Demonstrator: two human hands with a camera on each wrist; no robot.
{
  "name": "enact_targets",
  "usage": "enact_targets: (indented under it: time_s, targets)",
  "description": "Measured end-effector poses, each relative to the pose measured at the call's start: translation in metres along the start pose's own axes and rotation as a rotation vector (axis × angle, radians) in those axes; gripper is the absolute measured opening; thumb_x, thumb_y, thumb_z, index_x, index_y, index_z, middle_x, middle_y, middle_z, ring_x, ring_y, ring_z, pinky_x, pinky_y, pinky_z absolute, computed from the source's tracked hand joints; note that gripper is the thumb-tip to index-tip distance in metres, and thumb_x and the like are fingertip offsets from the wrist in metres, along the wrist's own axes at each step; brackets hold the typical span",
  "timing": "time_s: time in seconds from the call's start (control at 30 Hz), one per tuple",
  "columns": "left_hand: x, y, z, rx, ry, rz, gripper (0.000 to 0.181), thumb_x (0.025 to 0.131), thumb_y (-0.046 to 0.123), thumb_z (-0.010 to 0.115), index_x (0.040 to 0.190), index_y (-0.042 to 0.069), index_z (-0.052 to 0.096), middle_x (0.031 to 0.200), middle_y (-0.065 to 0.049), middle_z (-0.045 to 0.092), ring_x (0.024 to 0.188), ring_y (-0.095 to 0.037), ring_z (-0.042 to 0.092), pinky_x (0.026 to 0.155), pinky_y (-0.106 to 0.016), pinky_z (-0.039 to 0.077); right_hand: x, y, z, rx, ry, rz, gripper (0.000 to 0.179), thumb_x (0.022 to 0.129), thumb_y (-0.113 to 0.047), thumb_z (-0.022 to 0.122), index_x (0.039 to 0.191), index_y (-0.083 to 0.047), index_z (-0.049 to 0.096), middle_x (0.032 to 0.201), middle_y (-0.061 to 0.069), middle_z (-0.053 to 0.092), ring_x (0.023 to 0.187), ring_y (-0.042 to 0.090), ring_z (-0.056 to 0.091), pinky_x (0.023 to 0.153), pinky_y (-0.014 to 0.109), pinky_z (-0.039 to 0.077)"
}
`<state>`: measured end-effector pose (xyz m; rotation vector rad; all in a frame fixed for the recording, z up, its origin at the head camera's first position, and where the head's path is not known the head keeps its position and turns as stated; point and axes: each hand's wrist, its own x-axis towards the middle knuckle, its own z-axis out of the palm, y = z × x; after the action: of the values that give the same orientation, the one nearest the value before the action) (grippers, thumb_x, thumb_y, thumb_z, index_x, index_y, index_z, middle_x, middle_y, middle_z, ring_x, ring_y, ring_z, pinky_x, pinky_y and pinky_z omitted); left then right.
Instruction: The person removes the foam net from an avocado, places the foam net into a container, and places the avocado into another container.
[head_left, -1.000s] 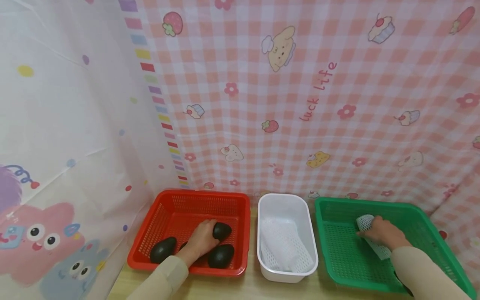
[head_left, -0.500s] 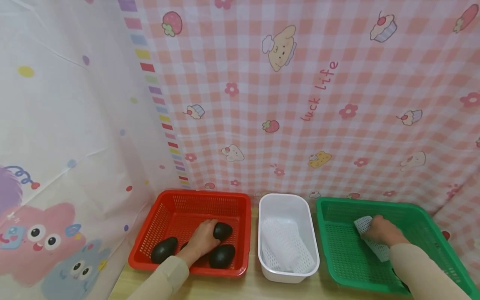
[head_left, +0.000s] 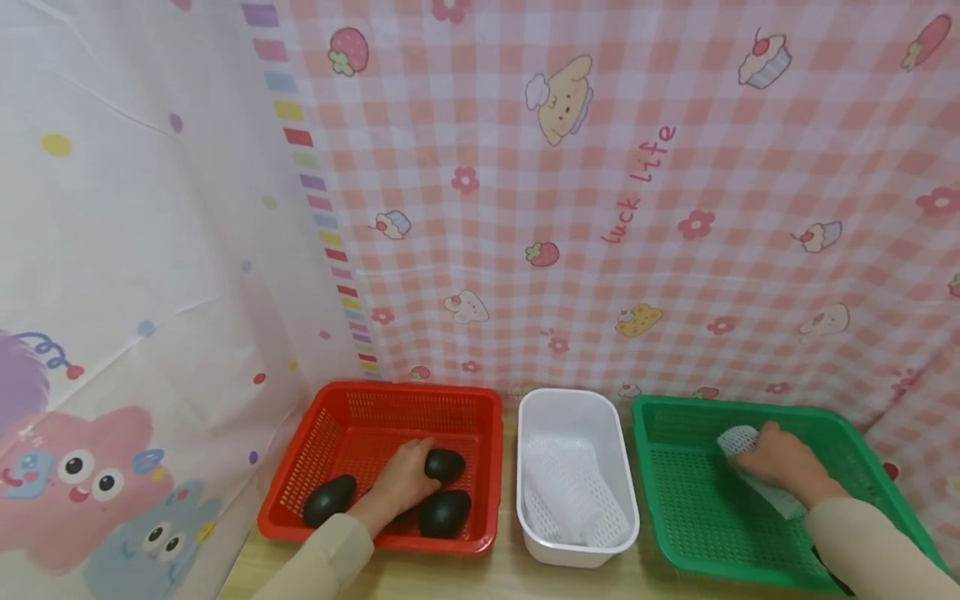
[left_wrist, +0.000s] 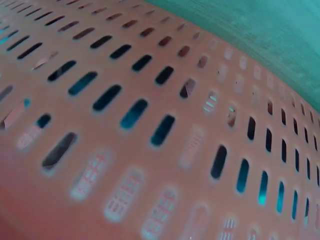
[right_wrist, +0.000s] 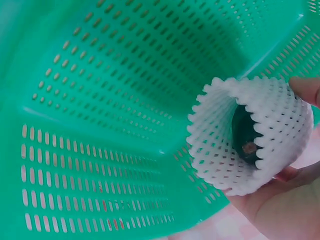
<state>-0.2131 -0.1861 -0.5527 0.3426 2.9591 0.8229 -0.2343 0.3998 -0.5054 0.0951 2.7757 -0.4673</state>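
In the red basket (head_left: 491, 467), my left hand (head_left: 402, 479) pinches the left end of a dark avocado (head_left: 447, 467) between thumb and fingers. Another avocado (head_left: 446, 513) lies just below it, one more avocado (head_left: 330, 500) sits at the left, and part of another is hidden under the hand. Over the green basket (head_left: 643, 467), my right hand (head_left: 783, 462) grips a white foam net sleeve (head_left: 772, 493). Close up in the right wrist view, the sleeve (right_wrist: 280, 130) has its mouth spread wide, and a dark avocado (right_wrist: 245, 135) shows inside, stem end outward.
Between the two baskets stands a white tub (head_left: 630, 492) with white foam nets (head_left: 570, 492) in it. A dark shape shows beneath the right sleeve in the green basket's near side. Patterned cloth (head_left: 540, 208) hangs behind; pale wood (head_left: 465, 575) lies in front.
The right hand has shifted slightly right and turned with the foam net sleeve, after a small move left. My left hand stays almost still on the avocado.
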Motion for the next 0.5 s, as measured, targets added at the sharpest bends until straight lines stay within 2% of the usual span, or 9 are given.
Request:
enact_targets:
  time_s: [0.17,0.33,0.5]
  targets:
    - [-0.003,-0.001,-0.010,-0.049,0.025,-0.001,0.070,0.079,0.007,0.089,0.139,-0.008,0.058,0.133,-0.028,0.063,0.123,-0.044,0.060,0.104,-0.057,0.049,-0.009,0.000,-0.007,-0.007,0.063,-0.053,0.091,0.090,-0.043,0.070,0.122,0.031,0.030,0.098,0.039,0.055,0.082,0.041,0.062,0.069,0.054,0.054]
    - [-0.008,0.002,-0.024,-0.080,0.041,-0.030,0.067,0.084,0.011,0.087,0.142,-0.006,0.057,0.140,-0.026,0.059,0.130,-0.043,0.057,0.107,-0.057,0.047,-0.022,-0.007,-0.013,0.024,0.132,-0.080,0.091,0.090,-0.041,0.071,0.128,0.031,0.031,0.104,0.042,0.053,0.082,0.039,0.060,0.065,0.050,0.053]
    - [-0.015,0.008,-0.035,-0.083,0.084,-0.020,0.064,0.087,0.015,0.085,0.142,-0.004,0.059,0.140,-0.024,0.061,0.129,-0.042,0.058,0.107,-0.058,0.047,-0.037,-0.018,-0.017,0.064,0.182,-0.098,0.092,0.091,-0.040,0.074,0.134,0.029,0.030,0.107,0.041,0.053,0.084,0.039,0.061,0.062,0.047,0.053]
